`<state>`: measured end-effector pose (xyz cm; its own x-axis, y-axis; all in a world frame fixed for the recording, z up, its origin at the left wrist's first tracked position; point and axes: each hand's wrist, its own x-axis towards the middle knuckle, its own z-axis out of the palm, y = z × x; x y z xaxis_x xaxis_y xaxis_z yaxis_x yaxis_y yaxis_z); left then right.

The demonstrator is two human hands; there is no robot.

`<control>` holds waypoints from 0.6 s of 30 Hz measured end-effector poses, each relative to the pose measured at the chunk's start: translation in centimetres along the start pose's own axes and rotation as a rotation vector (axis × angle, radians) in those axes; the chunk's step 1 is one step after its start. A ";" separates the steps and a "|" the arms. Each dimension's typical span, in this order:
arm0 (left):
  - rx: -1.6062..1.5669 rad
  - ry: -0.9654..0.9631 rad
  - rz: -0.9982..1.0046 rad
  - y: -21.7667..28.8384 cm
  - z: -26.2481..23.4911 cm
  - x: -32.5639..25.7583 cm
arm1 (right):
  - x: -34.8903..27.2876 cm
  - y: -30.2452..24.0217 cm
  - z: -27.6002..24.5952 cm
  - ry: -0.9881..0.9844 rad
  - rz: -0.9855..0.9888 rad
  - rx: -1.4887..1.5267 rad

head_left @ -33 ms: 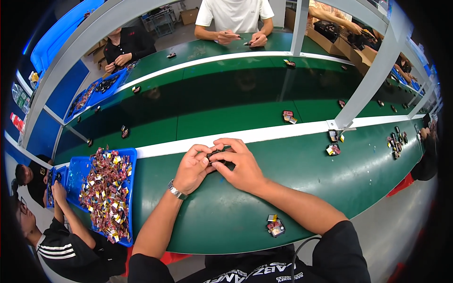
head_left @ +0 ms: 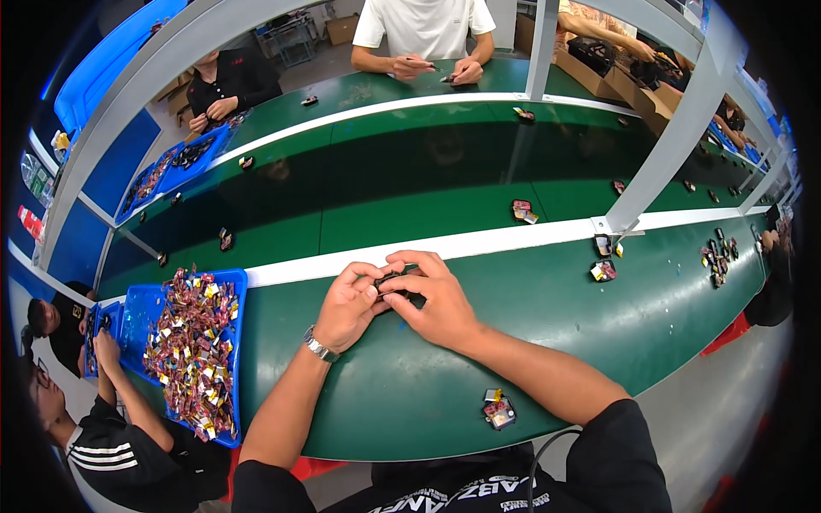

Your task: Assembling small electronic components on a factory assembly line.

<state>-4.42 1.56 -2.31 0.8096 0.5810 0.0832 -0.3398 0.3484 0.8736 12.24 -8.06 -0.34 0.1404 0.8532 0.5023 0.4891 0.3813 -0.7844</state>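
Both my hands meet above the green worktop (head_left: pixel 530 316), closed around a small black plastic casing (head_left: pixel 416 299). Most of the casing is covered by fingers, so its inside cannot be made out. My left hand (head_left: pixel 346 308), with a metal watch at its wrist, pinches the casing from the left. From the right, my right hand (head_left: pixel 440 299) holds it with thumb and fingers. Closer to my body, right of my hands, lies an open black casing with a red circuit board (head_left: pixel 500 413) and a small yellow-and-silver part beside it.
At my left stands a blue tray (head_left: pixel 242 342) heaped with red circuit boards and silver-yellow parts. Beyond a white rail (head_left: pixel 513 238) runs a dark green belt (head_left: pixel 385 218) carrying scattered casings. A grey post (head_left: pixel 667 145) rises at the right. Co-workers sit across and at left.
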 end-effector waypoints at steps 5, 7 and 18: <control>-0.010 -0.011 0.003 0.1 0.1 0.2 | 0.0 0.0 0.0 0.000 0.047 0.104; -0.026 -0.003 0.005 -0.1 0.3 0.0 | 0.0 0.5 0.0 -0.002 0.026 0.080; -0.012 0.049 -0.011 0.0 0.6 0.2 | 0.5 0.4 -0.2 0.006 -0.081 -0.072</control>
<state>-4.01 1.24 -1.99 0.7891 0.6122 0.0500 -0.3370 0.3636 0.8685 12.67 -7.58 -0.37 0.1036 0.8184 0.5652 0.5598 0.4217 -0.7133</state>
